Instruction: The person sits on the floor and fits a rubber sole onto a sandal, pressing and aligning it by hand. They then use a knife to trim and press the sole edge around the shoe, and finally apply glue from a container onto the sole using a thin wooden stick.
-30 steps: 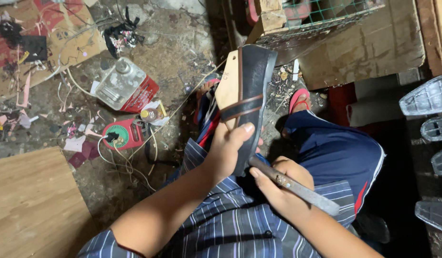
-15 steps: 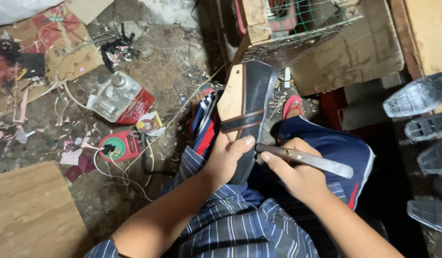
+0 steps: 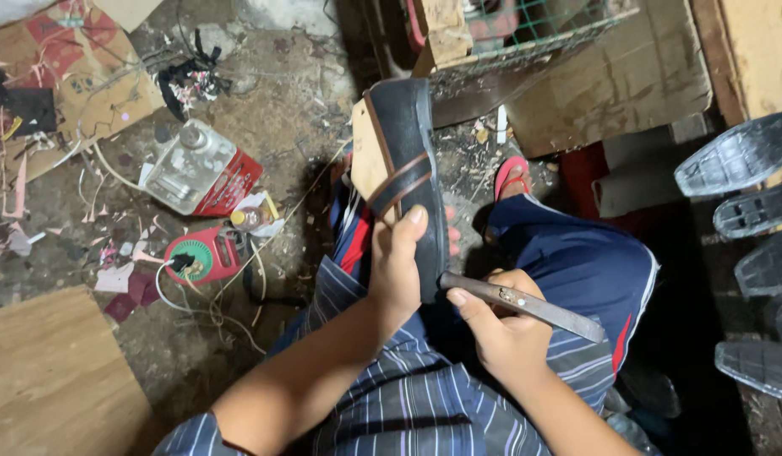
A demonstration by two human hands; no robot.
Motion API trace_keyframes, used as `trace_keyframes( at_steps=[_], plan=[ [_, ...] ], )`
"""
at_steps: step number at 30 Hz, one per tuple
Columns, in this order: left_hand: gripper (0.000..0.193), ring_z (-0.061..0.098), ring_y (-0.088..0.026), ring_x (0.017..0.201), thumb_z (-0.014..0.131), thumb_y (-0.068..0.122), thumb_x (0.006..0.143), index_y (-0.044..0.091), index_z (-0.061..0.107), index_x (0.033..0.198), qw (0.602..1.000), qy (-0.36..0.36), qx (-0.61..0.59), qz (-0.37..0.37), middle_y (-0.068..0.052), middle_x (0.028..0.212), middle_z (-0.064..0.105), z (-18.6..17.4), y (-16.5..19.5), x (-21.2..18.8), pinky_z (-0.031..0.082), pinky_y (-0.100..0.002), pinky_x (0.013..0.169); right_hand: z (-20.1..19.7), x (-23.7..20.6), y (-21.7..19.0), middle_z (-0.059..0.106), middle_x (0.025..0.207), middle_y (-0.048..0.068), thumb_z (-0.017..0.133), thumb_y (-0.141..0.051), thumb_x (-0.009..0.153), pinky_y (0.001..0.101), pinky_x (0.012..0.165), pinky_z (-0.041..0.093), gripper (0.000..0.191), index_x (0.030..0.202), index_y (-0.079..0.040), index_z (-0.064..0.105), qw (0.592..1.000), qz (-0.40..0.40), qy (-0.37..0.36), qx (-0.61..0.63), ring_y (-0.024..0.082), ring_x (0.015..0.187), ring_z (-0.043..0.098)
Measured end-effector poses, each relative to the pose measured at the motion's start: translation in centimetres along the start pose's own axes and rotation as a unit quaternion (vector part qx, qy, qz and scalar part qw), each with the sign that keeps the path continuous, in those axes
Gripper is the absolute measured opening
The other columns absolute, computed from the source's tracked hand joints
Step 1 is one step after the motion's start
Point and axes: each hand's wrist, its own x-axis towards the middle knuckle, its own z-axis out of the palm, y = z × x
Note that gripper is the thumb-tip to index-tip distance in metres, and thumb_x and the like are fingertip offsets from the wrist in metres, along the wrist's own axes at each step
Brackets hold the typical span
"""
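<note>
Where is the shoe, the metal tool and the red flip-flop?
shoe (image 3: 405, 143): head view, on its dark sole.
metal tool (image 3: 534, 307): head view, middle of the flat blade.
red flip-flop (image 3: 512, 174): head view, on its strap by the knee.

Matt black shoe (image 3: 408, 152), dull metal tool (image 3: 526, 306)
</note>
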Motion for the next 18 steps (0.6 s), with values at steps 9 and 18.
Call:
trace_keyframes(
  at_steps=[9, 18],
  plan=[
    [0.043, 0.07, -0.021, 0.089, 0.059, 0.031, 0.096, -0.005, 0.062, 0.12, 0.999, -0.028, 0.006, 0.034, -0.015, 0.106, 0.07, 0.0, -0.6, 0.0, 0.059, -0.036, 0.08, 0.1, 3.9, -2.7, 0.064, 0.071, -0.002, 0.085, -0.013, 0.081, 0.0219, 0.052, 0.042, 0.027, 0.082, -0.005, 0.06, 0.994, 0.096, 0.016, -0.042, 0.003, 0.061, 0.053],
    [0.045, 0.064, -0.015, 0.103, 0.06, 0.031, 0.095, 0.0, 0.057, 0.128, 0.998, -0.048, 0.007, 0.048, -0.008, 0.113, 0.067, -0.1, 0.0, -0.2, 0.052, -0.033, 0.093, 0.0, 10.5, -4.8, 0.061, 0.061, 0.001, 0.085, -0.02, 0.079, 0.025, 0.046, 0.039, 0.027, 0.074, -0.004, 0.064, 0.979, 0.162, -0.076, -0.094, 0.006, 0.052, 0.052]
  ],
)
